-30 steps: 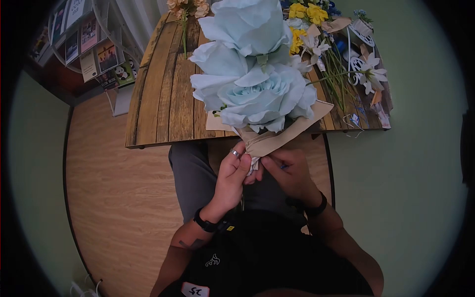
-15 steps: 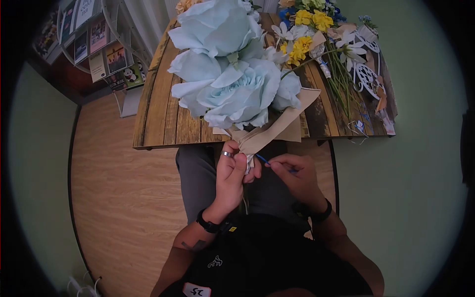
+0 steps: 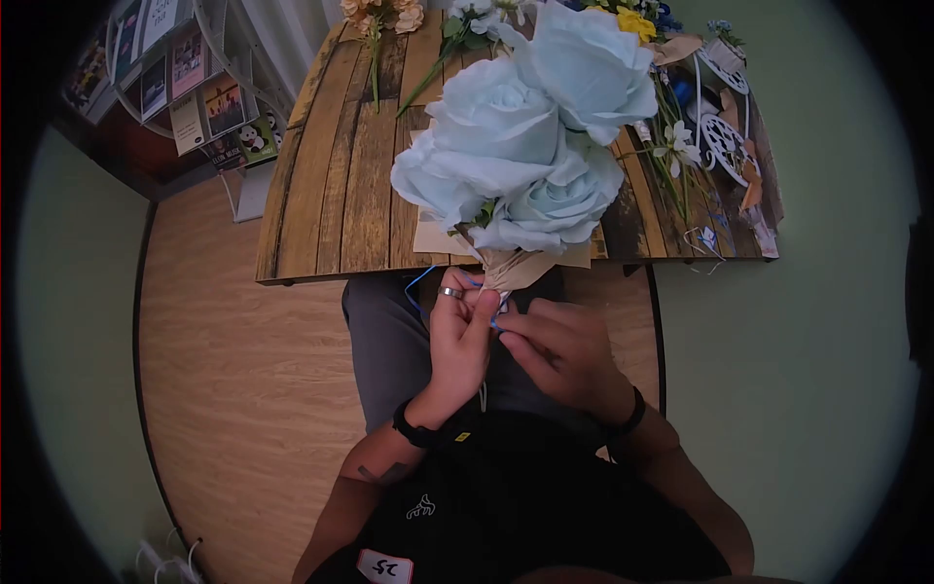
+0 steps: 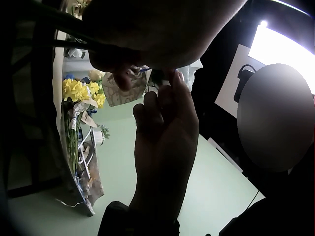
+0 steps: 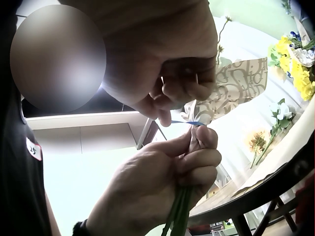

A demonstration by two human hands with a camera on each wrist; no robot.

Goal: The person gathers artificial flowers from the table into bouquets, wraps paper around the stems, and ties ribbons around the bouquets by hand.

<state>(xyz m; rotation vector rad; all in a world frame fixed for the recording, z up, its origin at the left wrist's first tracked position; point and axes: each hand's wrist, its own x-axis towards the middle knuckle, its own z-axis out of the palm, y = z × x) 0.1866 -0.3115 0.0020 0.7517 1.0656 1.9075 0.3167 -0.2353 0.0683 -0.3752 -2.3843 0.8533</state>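
Large pale blue roses (image 3: 506,117), gathered in tan wrapping paper (image 3: 518,267), stand above the person's lap at the table edge. The left hand (image 3: 459,336) grips the wrapped neck of the bouquet; green stems (image 5: 180,209) come out below that fist in the right wrist view. A thin blue ribbon (image 3: 416,283) loops out left of the left hand and crosses the neck. Thumb and fingers of the right hand (image 3: 569,352) pinch the ribbon just right of the neck. Patterned paper (image 5: 241,86) flares beyond the hands in the right wrist view.
On the wooden table (image 3: 341,195), orange flowers (image 3: 384,14) and a white-flowered stem lie at the back. Yellow flowers (image 3: 635,24), green stems and a white metal ornament (image 3: 722,146) lie at the right. A magazine rack (image 3: 185,88) stands left of the table.
The bouquet has swung right and turned, with the left hand still gripping it. The right hand has moved in to the neck, and a blue ribbon loop now shows at the left.
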